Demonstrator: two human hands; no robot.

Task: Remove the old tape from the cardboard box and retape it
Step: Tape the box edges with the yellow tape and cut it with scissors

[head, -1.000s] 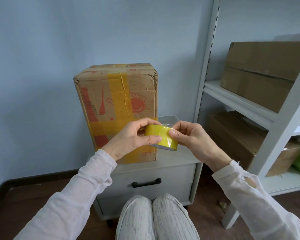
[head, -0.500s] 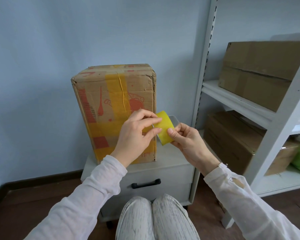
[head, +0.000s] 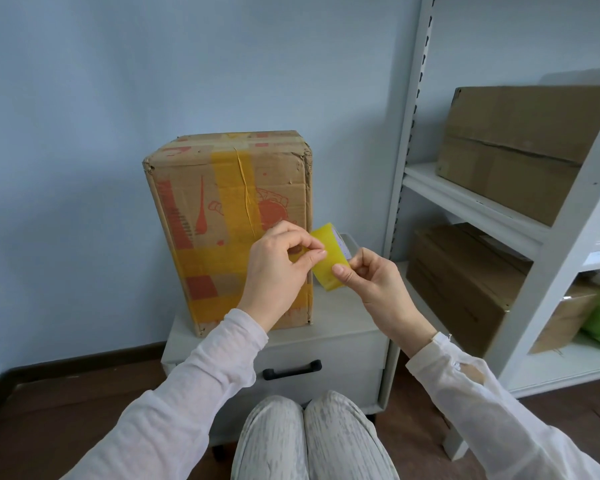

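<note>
Two hands meet at centre frame over a roll of yellow tape. The right hand pinches the roll's lower end between thumb and fingers; the left hand has thumb and forefinger pressed together at the roll's upper face, apparently picking for the free end. No loose tail of tape can be seen.

The cardboard box stands upright on a low white drawer cabinet, left of centre, directly behind the left hand. Its front carries a vertical yellow tape strip, wrinkled down its middle, and broad horizontal bands lower down. The top seam also looks taped.

Judgement on progress: whether these strips are old or new cannot be told. The roll in hand suggests the work is at or near retaping, but no fresh strip is being laid yet. Finding the tape end, pulling a length, and pressing it onto the box all remain.

Clearances: the box's right edge sits close to the grey shelving upright, with a narrow strip of cabinet top between. Open wall lies to the left of the box. The box's upper right corner is crushed and frayed. Stored cartons fill the shelves at right, well apart from the hands.
</note>
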